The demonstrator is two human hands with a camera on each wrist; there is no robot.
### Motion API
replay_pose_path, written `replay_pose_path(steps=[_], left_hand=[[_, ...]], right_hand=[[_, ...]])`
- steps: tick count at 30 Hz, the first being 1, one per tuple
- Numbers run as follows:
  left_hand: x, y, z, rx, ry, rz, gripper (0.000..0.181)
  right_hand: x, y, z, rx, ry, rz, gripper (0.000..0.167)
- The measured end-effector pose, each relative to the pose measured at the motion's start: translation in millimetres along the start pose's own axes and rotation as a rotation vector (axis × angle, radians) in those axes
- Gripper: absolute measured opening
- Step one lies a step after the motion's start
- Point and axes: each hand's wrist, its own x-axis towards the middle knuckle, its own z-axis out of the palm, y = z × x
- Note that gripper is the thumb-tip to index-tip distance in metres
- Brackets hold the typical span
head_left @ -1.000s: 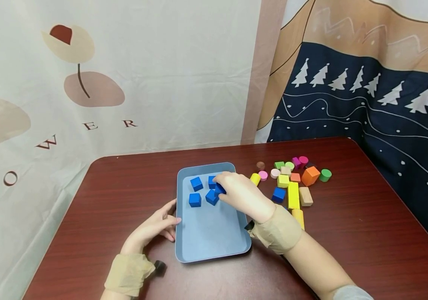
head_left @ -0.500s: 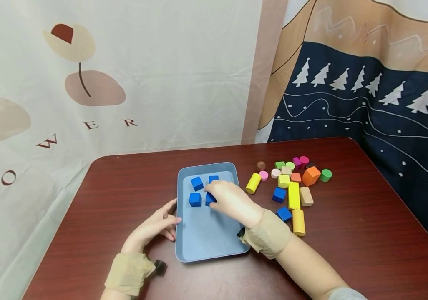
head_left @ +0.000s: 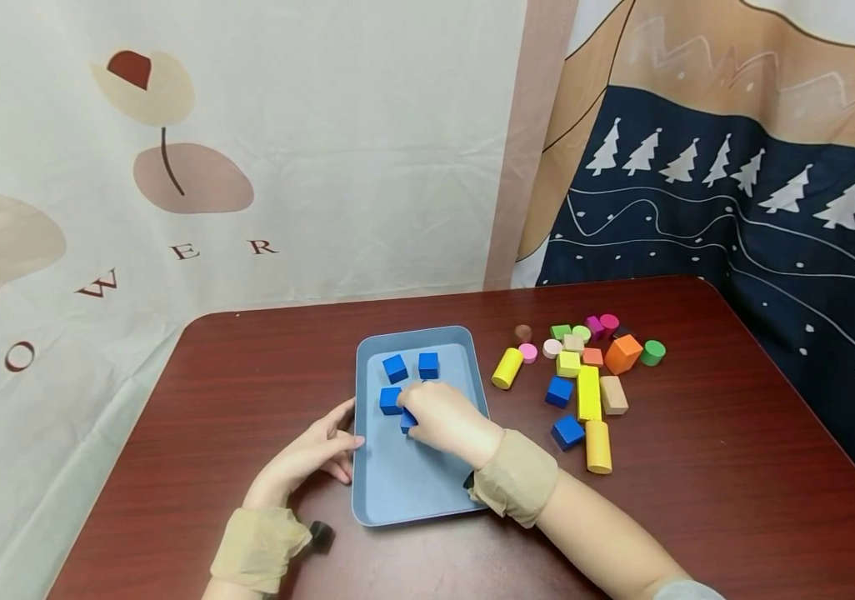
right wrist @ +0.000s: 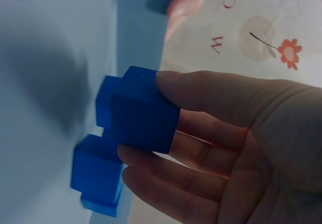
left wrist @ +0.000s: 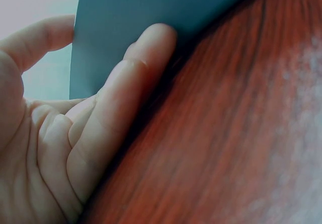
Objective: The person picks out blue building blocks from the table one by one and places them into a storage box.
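Note:
Between the thumb and fingers of my right hand (head_left: 446,419) is a blue cube (right wrist: 143,110), low over the middle of the blue-grey tray (head_left: 390,500). Close to it in the tray sits another blue cube (head_left: 391,401), with two more behind, a left cube (head_left: 395,368) and a right cube (head_left: 428,365). The right hand may hide a further one. At the tray's left side, my left hand (head_left: 315,450) grips the wall, thumb over the rim and fingers along the outside, as the left wrist view shows the fingers (left wrist: 113,113) against it.
Right of the tray lie two blue cubes, a far one (head_left: 558,392) and a near one (head_left: 567,432). Around them are a long yellow block (head_left: 588,393), yellow cylinders (head_left: 598,447), an orange block (head_left: 623,354) and several small coloured blocks. Patterned cloth (head_left: 367,150) hangs behind the table (head_left: 262,367).
My right hand has moved left and nearer with the blue cube, down to beside the front-left cube. The left hand stays at the tray's edge.

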Motion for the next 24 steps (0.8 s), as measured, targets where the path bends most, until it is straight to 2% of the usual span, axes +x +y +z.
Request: replay_pose_path(steps=[12,24], left_hand=[[-0.2,1.1,0.7,0.003,0.004,-0.003,0.080],[-1.4,2.0,1.3,0.010,-0.003,0.002,0.080]], right_hand=[[4.3,-3,12,0.003,-0.039,0.003,0.029],[5.3,-3,17,0.007,-0.024,-0.013,0.022]])
